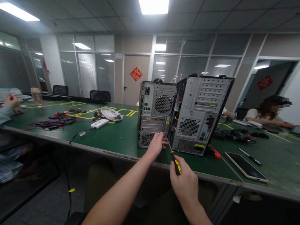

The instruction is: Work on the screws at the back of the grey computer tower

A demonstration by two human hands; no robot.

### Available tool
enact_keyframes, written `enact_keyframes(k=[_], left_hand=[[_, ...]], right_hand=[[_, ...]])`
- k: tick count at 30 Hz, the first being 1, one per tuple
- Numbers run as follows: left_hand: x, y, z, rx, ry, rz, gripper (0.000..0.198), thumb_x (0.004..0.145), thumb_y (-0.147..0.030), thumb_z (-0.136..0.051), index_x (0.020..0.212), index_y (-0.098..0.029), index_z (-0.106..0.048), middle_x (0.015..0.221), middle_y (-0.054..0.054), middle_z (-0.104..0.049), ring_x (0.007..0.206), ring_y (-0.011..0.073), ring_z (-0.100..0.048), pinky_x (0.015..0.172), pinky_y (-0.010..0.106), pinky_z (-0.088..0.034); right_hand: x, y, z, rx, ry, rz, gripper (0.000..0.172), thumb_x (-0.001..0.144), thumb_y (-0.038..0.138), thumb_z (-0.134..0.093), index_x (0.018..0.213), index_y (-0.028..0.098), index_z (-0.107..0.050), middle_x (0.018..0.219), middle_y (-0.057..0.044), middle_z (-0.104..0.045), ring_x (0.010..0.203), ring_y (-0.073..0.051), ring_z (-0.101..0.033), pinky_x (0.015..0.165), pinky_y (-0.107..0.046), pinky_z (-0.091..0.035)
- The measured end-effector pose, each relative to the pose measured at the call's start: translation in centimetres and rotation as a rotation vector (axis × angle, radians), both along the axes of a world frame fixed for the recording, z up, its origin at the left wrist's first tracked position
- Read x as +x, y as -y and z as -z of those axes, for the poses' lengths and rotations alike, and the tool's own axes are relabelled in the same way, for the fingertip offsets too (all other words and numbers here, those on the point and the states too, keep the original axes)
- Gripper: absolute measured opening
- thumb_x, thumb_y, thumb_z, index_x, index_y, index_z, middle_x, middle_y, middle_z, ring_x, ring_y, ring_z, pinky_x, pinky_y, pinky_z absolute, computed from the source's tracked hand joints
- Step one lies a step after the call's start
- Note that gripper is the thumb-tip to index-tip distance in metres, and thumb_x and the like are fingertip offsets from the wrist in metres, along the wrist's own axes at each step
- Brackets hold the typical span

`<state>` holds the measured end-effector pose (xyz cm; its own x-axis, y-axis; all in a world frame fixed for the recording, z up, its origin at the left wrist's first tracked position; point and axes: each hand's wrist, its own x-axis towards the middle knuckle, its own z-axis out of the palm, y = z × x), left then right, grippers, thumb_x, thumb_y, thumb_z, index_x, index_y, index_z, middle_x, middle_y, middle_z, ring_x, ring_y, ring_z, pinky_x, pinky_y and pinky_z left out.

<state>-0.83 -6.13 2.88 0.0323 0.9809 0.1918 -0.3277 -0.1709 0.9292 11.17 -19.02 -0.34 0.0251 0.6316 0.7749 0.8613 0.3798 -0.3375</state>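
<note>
My right hand (184, 178) is closed around the black-and-yellow handle of a screwdriver (176, 164). The thin metal shaft points up and away, toward the lower right corner of the left computer case (155, 123). Close by that corner, my left hand (157, 144) has its fingers partly extended beside the screwdriver's tip, seemingly against the case's back panel; whether a small screw is there is too small to tell. The left case stands upright, its fan grille and ports facing me. A second computer case (202, 116) stands just to its right, slightly tilted in view.
Right of the cases lie a phone (246, 165), another screwdriver (250, 156), a red-handled tool (216, 153) and black cables (242, 135). On the left are bundled wires (55, 121), a white power strip (100, 123) and a white round fan-like object (111, 113). People sit at both sides.
</note>
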Motion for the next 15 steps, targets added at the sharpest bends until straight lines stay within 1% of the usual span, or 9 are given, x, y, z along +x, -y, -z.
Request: enact_keyframes(k=[6, 15], left_hand=[[0.0, 0.3, -1.0, -0.039, -0.062, -0.01, 0.039, 0.101, -0.053, -0.038, 0.103, -0.017, -0.053, 0.095, 0.008, -0.067, 0.072, 0.0132, -0.068, 0.055, 0.018, -0.042], [0.0, 1.1, -1.7, -0.053, -0.092, -0.014, 0.037, 0.102, -0.051, -0.036, 0.104, -0.017, -0.051, 0.099, 0.008, -0.067, 0.068, 0.012, -0.067, 0.052, 0.018, -0.04]], right_hand=[[-0.1, 0.0, -0.1, -0.048, -0.015, 0.003, 0.037, 0.1, 0.036, -0.042, 0.121, 0.016, -0.064, 0.109, -0.013, -0.074, 0.093, -0.024, -0.072, 0.078, -0.031, -0.051], [-0.2, 0.1, -0.4, -0.07, -0.033, 0.002, 0.037, 0.099, 0.037, -0.042, 0.121, 0.016, -0.064, 0.107, -0.013, -0.074, 0.092, -0.025, -0.072, 0.076, -0.031, -0.051]])
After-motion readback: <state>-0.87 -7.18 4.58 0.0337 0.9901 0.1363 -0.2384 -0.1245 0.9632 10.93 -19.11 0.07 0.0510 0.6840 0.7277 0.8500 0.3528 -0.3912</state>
